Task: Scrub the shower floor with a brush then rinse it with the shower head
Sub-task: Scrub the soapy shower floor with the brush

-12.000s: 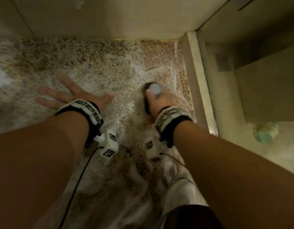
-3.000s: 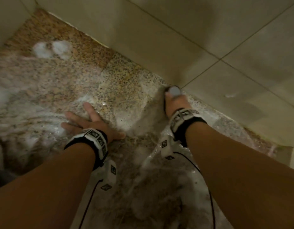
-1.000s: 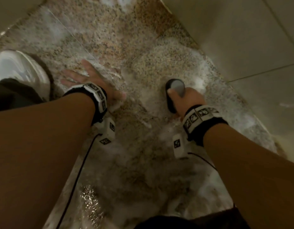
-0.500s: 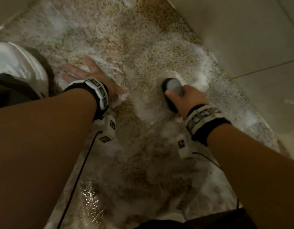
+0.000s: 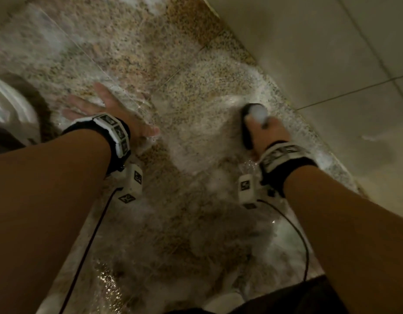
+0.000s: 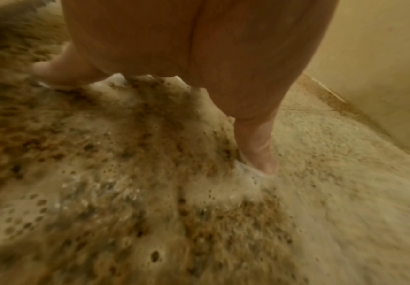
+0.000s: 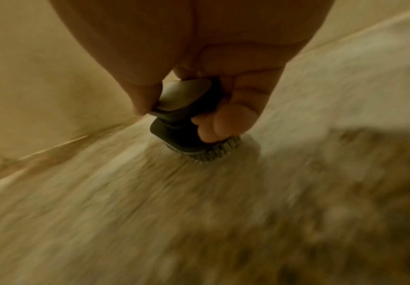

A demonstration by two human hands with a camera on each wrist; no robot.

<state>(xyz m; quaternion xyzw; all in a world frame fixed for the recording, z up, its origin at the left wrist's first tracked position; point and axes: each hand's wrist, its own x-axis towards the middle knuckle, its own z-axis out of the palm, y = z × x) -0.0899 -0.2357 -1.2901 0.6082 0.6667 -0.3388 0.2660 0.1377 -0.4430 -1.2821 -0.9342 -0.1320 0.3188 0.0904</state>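
Note:
The speckled granite shower floor (image 5: 173,53) is wet and covered in white soap foam. My right hand (image 5: 267,134) grips a dark scrub brush (image 5: 249,125) with a pale grey knob on top, close to the base of the tiled wall. In the right wrist view my fingers (image 7: 225,123) curl round the brush handle (image 7: 186,108) and the bristles press on the foamy floor (image 7: 150,212). My left hand (image 5: 114,114) lies flat on the floor with fingers spread. In the left wrist view the thumb (image 6: 260,152) and palm rest in foam (image 6: 125,192).
A beige tiled wall (image 5: 320,53) runs along the right side of the floor. A white shoe (image 5: 8,109) stands at the left edge. Dark clothing (image 5: 286,300) and another pale shoe tip (image 5: 223,304) sit at the bottom. Black cables run from both wrist cameras.
The brush has slid right, nearer the wall, leaving a foamy trail. My left hand stays planted flat on the floor.

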